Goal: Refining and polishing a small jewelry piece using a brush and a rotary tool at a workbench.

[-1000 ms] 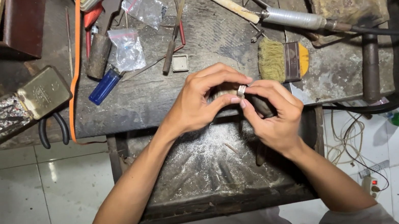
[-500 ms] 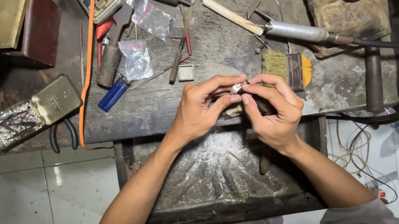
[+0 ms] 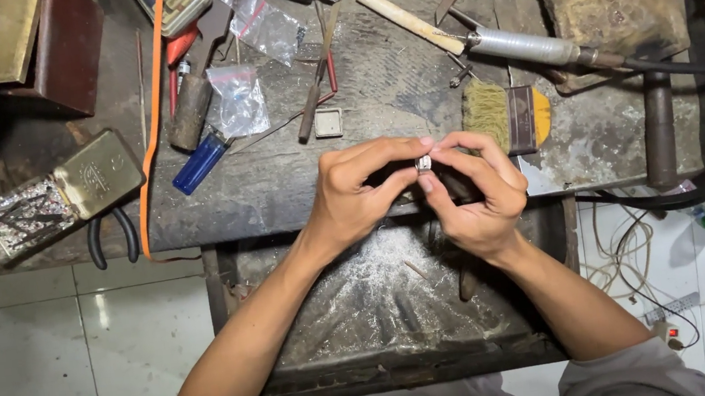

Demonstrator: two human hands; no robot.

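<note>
A: What did the hands have?

B: The left hand (image 3: 361, 192) and the right hand (image 3: 474, 191) met over the front edge of the workbench (image 3: 407, 64). Both were curled nearly closed, fingertips pinching one small silver ring (image 3: 423, 163) between them.

A: Any containers?

B: An open metal tin (image 3: 57, 196) sat at the far left, its tray lined with crinkled foil; what lay in it I couldn't tell. Below the hands hung a catch tray (image 3: 368, 314) dusted with pale filings.

A: Packages?

B: Two clear plastic bags (image 3: 238, 102) lay at the back left, beside a blue-handled tool (image 3: 198, 162). A small square white box (image 3: 328, 122) stood just behind the left hand. A yellow-banded brush (image 3: 504, 110) lay to the right.
</note>
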